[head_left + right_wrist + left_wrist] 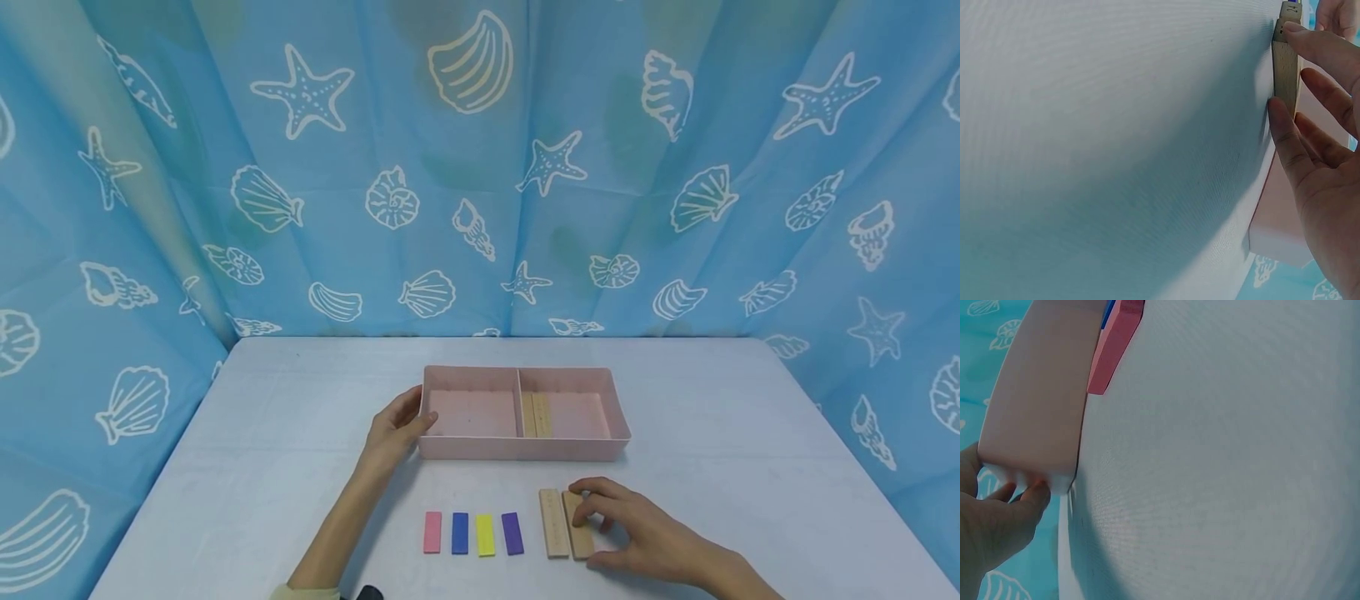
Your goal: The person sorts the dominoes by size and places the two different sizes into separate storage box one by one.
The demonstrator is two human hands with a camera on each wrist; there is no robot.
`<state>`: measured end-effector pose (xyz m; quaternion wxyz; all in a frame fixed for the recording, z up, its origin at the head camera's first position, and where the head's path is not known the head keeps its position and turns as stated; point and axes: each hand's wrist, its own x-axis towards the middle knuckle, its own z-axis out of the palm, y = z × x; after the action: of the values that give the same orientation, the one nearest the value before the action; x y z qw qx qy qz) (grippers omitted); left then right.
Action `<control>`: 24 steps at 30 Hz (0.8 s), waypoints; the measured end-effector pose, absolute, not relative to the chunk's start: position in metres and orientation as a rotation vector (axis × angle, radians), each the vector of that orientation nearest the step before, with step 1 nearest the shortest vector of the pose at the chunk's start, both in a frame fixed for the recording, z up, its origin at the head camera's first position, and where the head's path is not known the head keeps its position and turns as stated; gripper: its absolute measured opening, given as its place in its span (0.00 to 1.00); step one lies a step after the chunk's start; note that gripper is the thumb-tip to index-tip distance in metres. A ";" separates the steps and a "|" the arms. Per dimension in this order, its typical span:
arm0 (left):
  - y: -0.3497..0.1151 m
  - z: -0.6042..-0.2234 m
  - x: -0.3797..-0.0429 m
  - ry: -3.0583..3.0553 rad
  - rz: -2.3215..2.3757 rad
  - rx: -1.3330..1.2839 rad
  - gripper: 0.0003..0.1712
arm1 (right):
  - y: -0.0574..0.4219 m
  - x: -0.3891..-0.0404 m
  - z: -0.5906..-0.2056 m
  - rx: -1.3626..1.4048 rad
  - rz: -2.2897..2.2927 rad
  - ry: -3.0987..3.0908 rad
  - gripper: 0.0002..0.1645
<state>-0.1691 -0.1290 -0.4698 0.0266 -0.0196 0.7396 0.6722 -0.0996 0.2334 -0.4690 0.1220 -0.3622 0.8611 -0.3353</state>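
A pink two-compartment box [525, 450] stands on the table. My left hand [395, 427] grips its left wall, the thumb over the rim and the other fingers outside; in the left wrist view this hand [1007, 522] is at the end of the box [1041, 387]. Two wooden blocks lie side by side in front of the box, a left one [553, 523] and a right one [577, 533]. My right hand [637, 533] holds the right block between thumb and fingers at its two ends, as the right wrist view shows on that block [1285, 69].
Two more wooden blocks [537, 415] lie against the divider in the box's right compartment. Left of the loose wooden blocks lie a pink block [432, 532], a blue block [460, 533], a yellow block [485, 535] and a purple block [513, 533]. A blue shell-patterned curtain [480, 167] surrounds the table.
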 end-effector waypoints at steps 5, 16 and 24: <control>-0.129 -0.471 -0.170 2.285 2.075 -0.066 0.35 | 0.235 -0.099 -0.471 -1.089 -0.983 2.523 0.18; -0.129 -0.471 -0.170 2.288 2.073 -0.073 0.36 | 0.237 -0.095 -0.465 -0.966 -0.952 2.553 0.17; -0.129 -0.471 -0.171 2.282 2.078 -0.073 0.35 | 0.240 -0.092 -0.461 -0.922 -0.985 2.539 0.17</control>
<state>-0.1708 -0.1292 -0.4709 0.0270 -0.0236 0.7389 0.6728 -0.0922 0.2399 -0.4612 0.1330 -0.3178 0.8752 -0.3396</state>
